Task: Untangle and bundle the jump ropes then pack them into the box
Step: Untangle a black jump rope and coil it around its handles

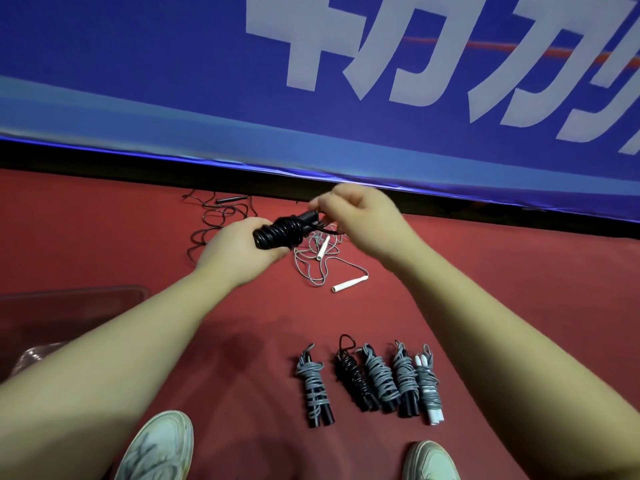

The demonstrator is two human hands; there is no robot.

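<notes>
My left hand (239,249) grips a black jump rope bundle (282,232), its cord coiled round the handles. My right hand (360,216) pinches the cord end at the bundle's upper right tip. Under the hands a grey rope with white handles (348,284) lies tangled on the red floor. A loose black rope (214,216) sprawls further left by the banner's base. Several finished bundles (372,379), grey and black, lie side by side in a row near my feet. A translucent box (69,299) sits at the left edge, partly behind my left forearm.
A blue banner with white lettering (346,81) stands across the back, its dark base along the floor. My two light sneakers (159,445) show at the bottom. Crumpled clear plastic (33,355) lies at the lower left, by the box.
</notes>
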